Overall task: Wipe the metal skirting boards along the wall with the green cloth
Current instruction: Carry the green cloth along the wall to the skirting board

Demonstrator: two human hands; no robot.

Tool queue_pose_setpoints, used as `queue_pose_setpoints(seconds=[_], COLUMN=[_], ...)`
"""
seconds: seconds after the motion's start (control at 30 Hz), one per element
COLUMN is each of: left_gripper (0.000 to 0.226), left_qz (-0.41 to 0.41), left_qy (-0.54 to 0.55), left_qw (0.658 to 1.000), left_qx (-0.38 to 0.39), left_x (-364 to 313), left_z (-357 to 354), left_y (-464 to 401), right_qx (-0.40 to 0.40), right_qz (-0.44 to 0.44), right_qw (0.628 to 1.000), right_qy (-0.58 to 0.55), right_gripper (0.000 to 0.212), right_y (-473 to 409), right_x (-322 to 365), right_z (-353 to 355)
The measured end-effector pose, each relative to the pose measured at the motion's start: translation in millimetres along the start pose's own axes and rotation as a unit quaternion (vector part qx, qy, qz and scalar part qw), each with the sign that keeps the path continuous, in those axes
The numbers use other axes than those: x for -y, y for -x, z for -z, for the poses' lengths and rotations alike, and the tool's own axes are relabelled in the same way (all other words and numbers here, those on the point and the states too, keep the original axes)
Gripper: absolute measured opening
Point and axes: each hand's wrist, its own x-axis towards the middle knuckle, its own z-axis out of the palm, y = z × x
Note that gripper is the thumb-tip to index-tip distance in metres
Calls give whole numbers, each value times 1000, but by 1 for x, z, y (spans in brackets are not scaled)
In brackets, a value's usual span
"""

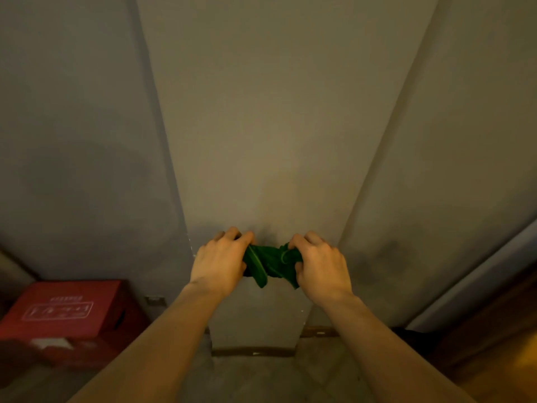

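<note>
Both hands hold the green cloth (268, 264) bunched between them at lower centre of the frame, in front of a projecting grey wall column (261, 141) with a matte, smooth face. The left hand (220, 260) has its grip curled round the cloth's left end; the right hand (319, 263) pinches the crumpled, soft right end. The dark skirting board (252, 351) runs along the column's foot, below the cloth. A red cardboard box (66, 312) sits at lower left.
</note>
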Motion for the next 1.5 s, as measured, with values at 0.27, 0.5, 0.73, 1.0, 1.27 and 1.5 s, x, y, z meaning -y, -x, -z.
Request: queue_pose_setpoints(seconds=[0.27,0.5,0.73,1.0,1.27,1.5], left_gripper=[37,37,36,37,31,28], left_qz=[10,10,15,15,46,56], left_qy=[11,32,65,71,92,110], left_qw=[1000,999,997,993,987,982], left_qx=[26,25,43,93,124,145], left_x=[6,25,47,72,80,93], left_z=[-31,-70,-143,-245,-375,-499], left_y=[7,-7,-20,-4,20,35], right_qx=[37,44,80,110,124,164], right_qz=[-5,-15,-48,-73,-69,-92], right_qw=[999,999,995,989,985,976], right_qy=[-8,-17,-44,-59,-99,-107], right_gripper=[30,30,32,31,18,15], right_y=[8,-2,2,24,66,101], right_x=[-7,-13,-26,-47,-87,-126], right_z=[-32,-70,-146,-245,-363,-477])
